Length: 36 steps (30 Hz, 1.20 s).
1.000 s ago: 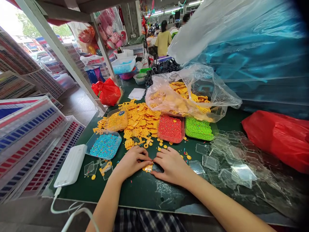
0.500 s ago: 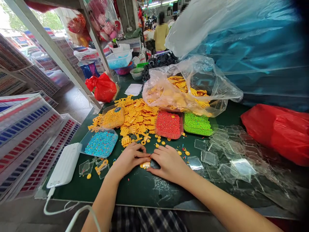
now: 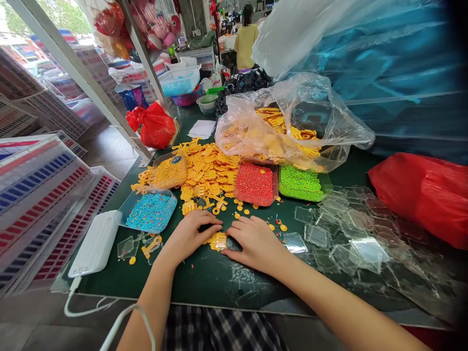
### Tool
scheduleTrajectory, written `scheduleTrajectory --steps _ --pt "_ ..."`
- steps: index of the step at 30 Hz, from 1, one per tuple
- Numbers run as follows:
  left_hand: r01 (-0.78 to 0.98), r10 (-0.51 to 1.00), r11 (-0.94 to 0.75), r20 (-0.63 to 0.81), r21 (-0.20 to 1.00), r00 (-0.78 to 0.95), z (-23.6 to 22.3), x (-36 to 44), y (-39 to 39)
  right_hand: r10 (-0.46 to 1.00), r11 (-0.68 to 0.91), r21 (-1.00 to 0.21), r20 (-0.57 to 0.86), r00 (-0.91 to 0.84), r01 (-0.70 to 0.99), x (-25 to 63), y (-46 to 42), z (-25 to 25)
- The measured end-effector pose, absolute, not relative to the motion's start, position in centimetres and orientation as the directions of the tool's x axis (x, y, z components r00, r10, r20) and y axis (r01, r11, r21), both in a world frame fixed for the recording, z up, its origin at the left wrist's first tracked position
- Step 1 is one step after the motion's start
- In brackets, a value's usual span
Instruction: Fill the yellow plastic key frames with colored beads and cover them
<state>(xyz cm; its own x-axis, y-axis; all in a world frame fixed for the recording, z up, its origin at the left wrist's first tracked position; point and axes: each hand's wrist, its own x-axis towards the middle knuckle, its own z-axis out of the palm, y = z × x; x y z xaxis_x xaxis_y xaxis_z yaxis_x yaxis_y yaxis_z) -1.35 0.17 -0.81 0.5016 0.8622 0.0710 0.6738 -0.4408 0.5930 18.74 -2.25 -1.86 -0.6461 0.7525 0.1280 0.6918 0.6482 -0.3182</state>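
Left hand [image 3: 190, 236] and right hand [image 3: 256, 243] pinch a small yellow part [image 3: 218, 241] together on the green bench [image 3: 212, 282] (fingertips meeting), near the blue bead tray [image 3: 149, 212].

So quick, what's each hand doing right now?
Left hand: fingers curled, pressing the small yellow piece.
Right hand: fingertips on the same piece.

Small yellow plastic piece [image 3: 218, 241] flat on green mat, btwn fingertips.
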Motion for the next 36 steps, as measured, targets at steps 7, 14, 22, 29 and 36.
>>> scheduleTrajectory --steps 7,14,22,29,36 --pt "0.863 0.943 -0.320 0.215 0.390 0.253 0.9 -1.6 -0.8 0.753 0.654 -0.330 0.192 -0.629 0.681 18.8 -2.4 -2.6" --pt "0.966 0.950 0.100 0.266 0.240 -0.165 4.3 -9.3 1.4 0.748 0.659 -0.349 0.212 -0.629 0.666 18.8 -2.4 -3.2" --pt "0.994 0.994 -0.098 -0.048 0.043 0.100 2.0 -12.8 3.4 0.742 0.663 -0.356 0.194 -0.642 0.658 18.9 -2.2 -3.4" --pt "0.991 0.988 -0.125 -0.081 0.037 0.128 1.8 -12.7 3.9 0.745 0.658 -0.348 0.166 -0.647 0.668 18.8 -2.2 -3.1" --pt "0.989 0.992 -0.125 0.031 0.084 0.123 2.3 -13.3 4.1 0.742 0.662 -0.327 0.159 -0.651 0.675 18.7 -2.3 -2.8"
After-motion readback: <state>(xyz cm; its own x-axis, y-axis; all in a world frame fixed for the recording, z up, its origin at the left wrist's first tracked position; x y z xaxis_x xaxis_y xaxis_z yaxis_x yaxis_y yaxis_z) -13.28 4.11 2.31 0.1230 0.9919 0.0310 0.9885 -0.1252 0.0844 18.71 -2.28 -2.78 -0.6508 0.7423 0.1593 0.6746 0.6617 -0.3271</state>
